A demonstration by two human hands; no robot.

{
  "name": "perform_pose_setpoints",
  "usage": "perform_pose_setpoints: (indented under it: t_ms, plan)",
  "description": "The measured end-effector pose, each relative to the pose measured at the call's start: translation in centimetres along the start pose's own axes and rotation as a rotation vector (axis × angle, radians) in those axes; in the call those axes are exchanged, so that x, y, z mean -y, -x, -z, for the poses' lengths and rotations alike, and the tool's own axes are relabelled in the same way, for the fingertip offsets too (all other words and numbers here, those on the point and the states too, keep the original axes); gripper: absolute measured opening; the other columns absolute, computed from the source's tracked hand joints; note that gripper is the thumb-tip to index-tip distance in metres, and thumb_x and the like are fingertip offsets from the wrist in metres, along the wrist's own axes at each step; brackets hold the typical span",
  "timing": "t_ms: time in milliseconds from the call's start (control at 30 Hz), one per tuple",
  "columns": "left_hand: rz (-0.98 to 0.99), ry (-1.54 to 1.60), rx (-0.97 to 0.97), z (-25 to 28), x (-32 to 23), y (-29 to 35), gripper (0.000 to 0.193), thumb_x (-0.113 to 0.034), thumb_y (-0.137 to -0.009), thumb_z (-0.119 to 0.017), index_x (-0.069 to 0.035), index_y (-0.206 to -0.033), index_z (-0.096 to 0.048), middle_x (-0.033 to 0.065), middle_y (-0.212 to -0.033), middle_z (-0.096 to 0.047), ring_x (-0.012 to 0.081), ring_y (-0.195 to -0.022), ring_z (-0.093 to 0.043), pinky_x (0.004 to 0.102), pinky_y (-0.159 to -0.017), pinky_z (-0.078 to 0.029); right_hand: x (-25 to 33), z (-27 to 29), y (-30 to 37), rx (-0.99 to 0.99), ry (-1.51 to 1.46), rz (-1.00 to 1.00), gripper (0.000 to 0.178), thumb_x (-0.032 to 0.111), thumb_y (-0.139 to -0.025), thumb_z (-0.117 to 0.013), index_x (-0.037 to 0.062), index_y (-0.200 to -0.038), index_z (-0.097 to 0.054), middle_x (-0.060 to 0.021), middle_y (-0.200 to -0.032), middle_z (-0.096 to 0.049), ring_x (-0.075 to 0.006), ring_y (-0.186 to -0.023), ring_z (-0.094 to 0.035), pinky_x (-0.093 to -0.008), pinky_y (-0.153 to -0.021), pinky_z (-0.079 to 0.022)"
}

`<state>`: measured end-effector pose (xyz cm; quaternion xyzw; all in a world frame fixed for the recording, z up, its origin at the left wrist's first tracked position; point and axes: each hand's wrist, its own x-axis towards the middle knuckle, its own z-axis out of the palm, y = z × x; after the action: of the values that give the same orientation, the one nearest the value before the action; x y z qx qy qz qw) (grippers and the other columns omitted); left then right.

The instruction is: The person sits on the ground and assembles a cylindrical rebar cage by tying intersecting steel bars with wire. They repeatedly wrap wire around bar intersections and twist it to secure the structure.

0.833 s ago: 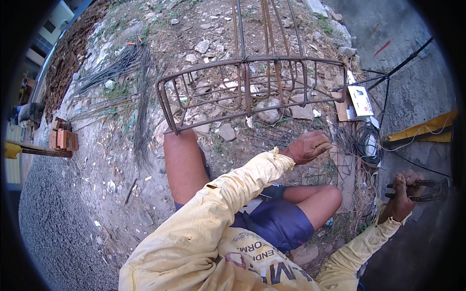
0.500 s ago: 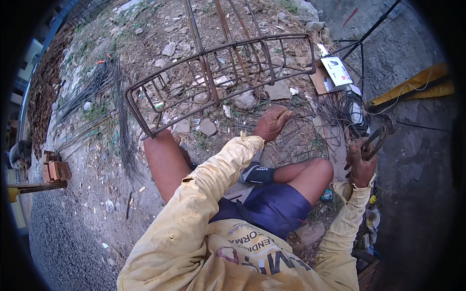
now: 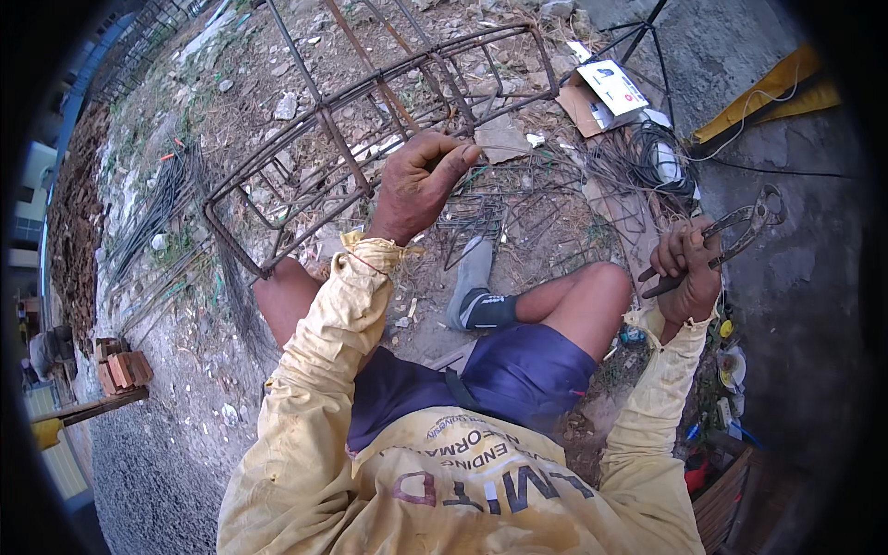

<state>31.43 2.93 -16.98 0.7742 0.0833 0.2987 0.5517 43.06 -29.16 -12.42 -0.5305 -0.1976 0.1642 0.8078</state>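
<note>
My left hand (image 3: 418,188) is raised beside a rusty rebar cage (image 3: 339,146). Its thumb and fingers are pinched together; whatever lies between them is too small to make out. The cage's near end rests by my left knee, and its long bars run away toward the top. Off to the right, my right hand (image 3: 686,268) grips a pair of metal pincers (image 3: 760,218) by the handles. The pincers' head points up and to the right, apart from the cage.
Coiled dark wire (image 3: 647,157) lies near an opened cardboard box (image 3: 583,109) at the right. Thin wire rods (image 3: 153,213) spread over the ground at left, above stacked bricks (image 3: 122,365). A black metal stand (image 3: 661,69) and yellow cloth (image 3: 768,97) are at upper right.
My left hand has moved left and up to the cage's near side. The pincers have turned in my right hand, so their head shows outward. The whole view has shifted slightly.
</note>
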Motion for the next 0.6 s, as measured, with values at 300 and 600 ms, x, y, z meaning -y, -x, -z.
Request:
perform_pose_setpoints:
  t_ms: [300,600]
  plan:
    - [0.066,-0.128,0.493,-5.5,8.9,9.4,0.034,-0.039,-0.097,-0.053,-0.005,-0.102,-0.060,0.0173,-0.094,-0.063,0.0374,-0.092,-0.060,0.0447,-0.079,-0.047,10.7,-1.0,-1.4,0.025,-0.044,0.330,0.019,0.013,-0.101,-0.048,0.0100,-0.083,-0.043,0.0016,-0.068,-0.031,-0.0076,-0.057,-0.030,-0.0243,-0.057,-0.031]
    - [-0.011,-0.351,0.344,-7.5,15.9,18.2,0.028,-0.036,-0.091,-0.058,-0.010,-0.100,-0.062,0.0143,-0.089,-0.063,0.0351,-0.089,-0.062,0.0466,-0.082,-0.047,14.2,3.5,-4.2,0.018,0.340,0.271,0.026,0.017,-0.099,-0.052,0.0085,-0.075,-0.044,0.0003,-0.064,-0.036,-0.0078,-0.057,-0.033,-0.0221,-0.050,-0.030]
